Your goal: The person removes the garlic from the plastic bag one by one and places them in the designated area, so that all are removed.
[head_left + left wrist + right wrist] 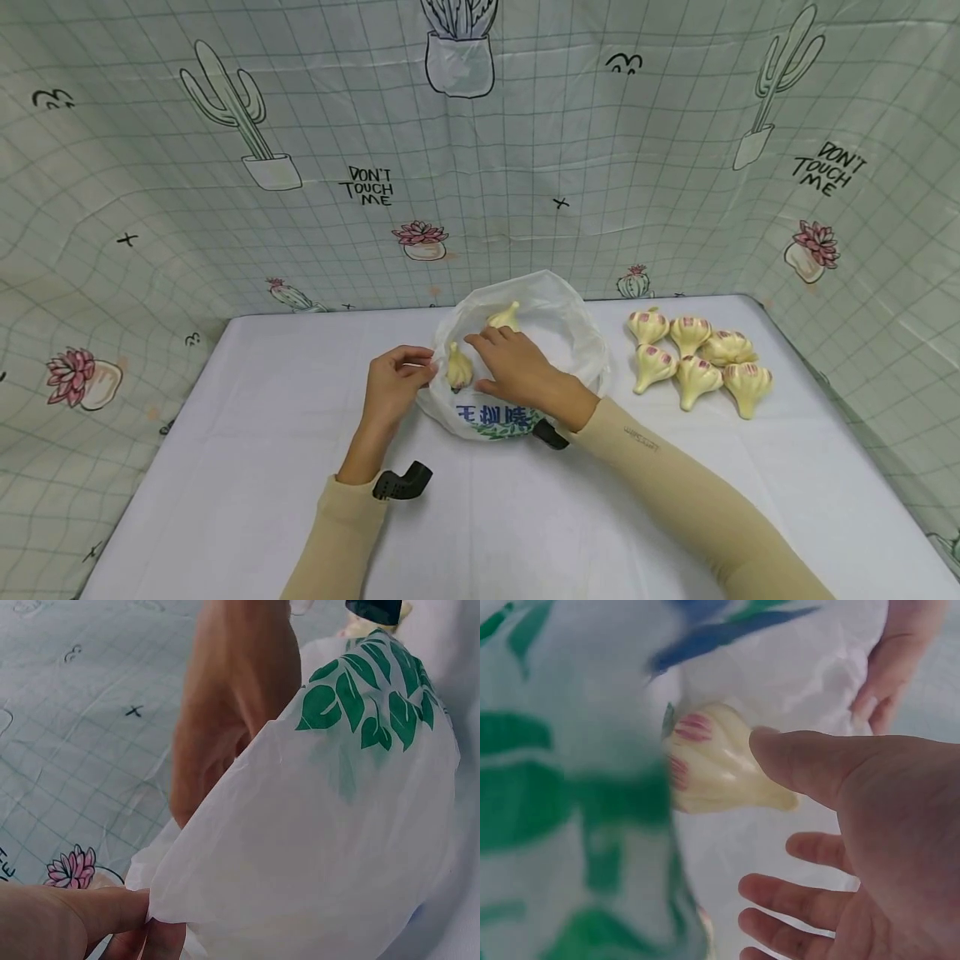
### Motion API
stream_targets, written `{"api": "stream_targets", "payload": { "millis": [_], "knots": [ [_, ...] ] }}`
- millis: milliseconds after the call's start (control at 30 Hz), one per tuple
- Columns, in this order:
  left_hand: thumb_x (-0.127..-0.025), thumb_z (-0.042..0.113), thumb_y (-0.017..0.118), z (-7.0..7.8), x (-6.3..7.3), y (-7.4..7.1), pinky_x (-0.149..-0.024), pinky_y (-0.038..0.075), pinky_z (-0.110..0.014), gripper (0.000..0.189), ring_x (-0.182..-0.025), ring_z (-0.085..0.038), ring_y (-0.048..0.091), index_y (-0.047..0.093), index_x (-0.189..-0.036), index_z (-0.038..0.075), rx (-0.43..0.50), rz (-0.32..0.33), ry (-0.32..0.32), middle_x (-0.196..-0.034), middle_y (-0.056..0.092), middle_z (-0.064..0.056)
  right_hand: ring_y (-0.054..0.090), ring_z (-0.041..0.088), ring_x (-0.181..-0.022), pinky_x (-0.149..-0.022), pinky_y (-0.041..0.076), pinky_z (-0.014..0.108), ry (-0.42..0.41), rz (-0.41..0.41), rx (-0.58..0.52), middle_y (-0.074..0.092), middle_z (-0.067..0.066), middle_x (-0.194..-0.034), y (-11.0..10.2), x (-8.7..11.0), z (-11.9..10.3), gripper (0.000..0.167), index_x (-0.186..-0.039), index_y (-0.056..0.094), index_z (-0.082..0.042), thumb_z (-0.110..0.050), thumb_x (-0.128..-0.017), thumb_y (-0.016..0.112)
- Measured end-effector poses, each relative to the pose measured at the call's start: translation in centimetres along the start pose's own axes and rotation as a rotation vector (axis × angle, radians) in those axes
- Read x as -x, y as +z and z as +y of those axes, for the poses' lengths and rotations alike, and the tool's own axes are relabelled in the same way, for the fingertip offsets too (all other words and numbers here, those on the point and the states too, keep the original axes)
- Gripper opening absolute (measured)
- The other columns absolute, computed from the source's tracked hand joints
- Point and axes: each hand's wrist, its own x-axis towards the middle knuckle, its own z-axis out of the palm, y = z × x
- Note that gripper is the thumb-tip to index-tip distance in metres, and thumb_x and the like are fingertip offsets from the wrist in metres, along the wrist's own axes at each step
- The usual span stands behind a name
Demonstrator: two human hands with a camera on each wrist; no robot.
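Note:
A white plastic bag (558, 312) with blue lettering and green leaves stands with its mouth wide at the table's far middle. Its left rim is pinched between thumb and fingers of my left hand (397, 379); the left wrist view shows the thumb (120, 911) on the plastic (247, 840). Inside lie two garlic bulbs, one at the left (459, 367) and one farther back (506, 317). My right hand (513, 367) reaches into the bag, fingers spread. In the right wrist view its thumb overlaps the tip side of a pink-streaked garlic bulb (724, 761), with nothing in its grasp.
Several more garlic bulbs (697, 379) lie in two rows on the white table (247, 450), right of the bag. A patterned cloth (495, 158) hangs behind and beside the table. Black mounts (403, 482) sit at both wrists.

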Motion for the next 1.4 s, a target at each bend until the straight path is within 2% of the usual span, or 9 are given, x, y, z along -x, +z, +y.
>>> {"api": "stream_targets", "payload": {
  "millis": [233, 400, 900, 1100, 1233, 1400],
  "knots": [
    [-0.097, -0.007, 0.071, -0.2, 0.0, -0.2, -0.072, 0.058, -0.017, 0.017, -0.083, -0.008, 0.067, 0.072, -0.114, -0.008, 0.005, -0.006, 0.028, -0.109, 0.069, -0.019, 0.053, 0.040, -0.136, -0.111, 0.048, 0.052, 0.044, -0.043, -0.017, 0.057, 0.021, -0.144, 0.5, -0.9, -0.4, 0.078, -0.155, 0.045, 0.001, -0.037, -0.097, 0.080],
    [-0.096, -0.007, 0.071, -0.2, 0.0, -0.2, -0.072, 0.059, -0.017, 0.019, -0.082, -0.006, 0.066, 0.072, -0.115, -0.008, 0.004, -0.014, 0.038, -0.108, 0.069, -0.019, 0.054, 0.041, -0.136, -0.110, 0.049, 0.053, 0.064, -0.046, -0.024, 0.058, 0.022, -0.145, 0.5, -1.4, -0.5, 0.078, -0.154, 0.046, 0.001, -0.039, -0.096, 0.080],
    [-0.096, -0.006, 0.072, -0.1, 0.0, -0.1, -0.074, 0.060, -0.021, 0.018, -0.081, -0.007, 0.067, 0.073, -0.114, -0.008, 0.017, -0.016, 0.025, -0.107, 0.069, -0.017, 0.055, 0.040, -0.133, -0.110, 0.048, 0.058, 0.107, -0.099, -0.084, 0.060, 0.020, -0.144, 1.3, -3.1, -0.9, 0.075, -0.153, 0.050, -0.003, -0.039, -0.095, 0.081],
    [-0.096, -0.006, 0.072, -0.1, -0.1, 0.0, -0.071, 0.059, -0.018, 0.018, -0.081, -0.007, 0.067, 0.072, -0.113, -0.008, 0.027, -0.021, 0.027, -0.105, 0.069, -0.017, 0.056, 0.042, -0.135, -0.109, 0.049, 0.061, 0.121, -0.105, -0.119, 0.063, 0.019, -0.142, 1.4, -3.4, -1.1, 0.073, -0.150, 0.052, -0.003, -0.037, -0.094, 0.083],
    [-0.096, -0.006, 0.071, -0.1, -0.2, 0.1, -0.071, 0.059, -0.017, 0.017, -0.081, -0.006, 0.067, 0.072, -0.113, -0.009, 0.034, -0.018, 0.026, -0.105, 0.070, -0.017, 0.062, 0.042, -0.126, -0.103, 0.053, 0.059, 0.117, -0.078, -0.132, 0.069, 0.018, -0.132, 1.5, -3.5, -1.2, 0.070, -0.143, 0.056, -0.003, -0.035, -0.089, 0.087],
    [-0.096, -0.007, 0.072, -0.1, -0.2, 0.1, -0.071, 0.059, -0.017, 0.018, -0.081, -0.005, 0.066, 0.072, -0.113, -0.009, 0.036, -0.019, 0.019, -0.105, 0.070, -0.017, 0.070, 0.036, -0.100, -0.084, 0.059, 0.050, 0.131, -0.050, -0.123, 0.074, 0.016, -0.110, 2.0, -3.9, -1.4, 0.064, -0.130, 0.059, -0.004, -0.032, -0.084, 0.092]
  ]
}}
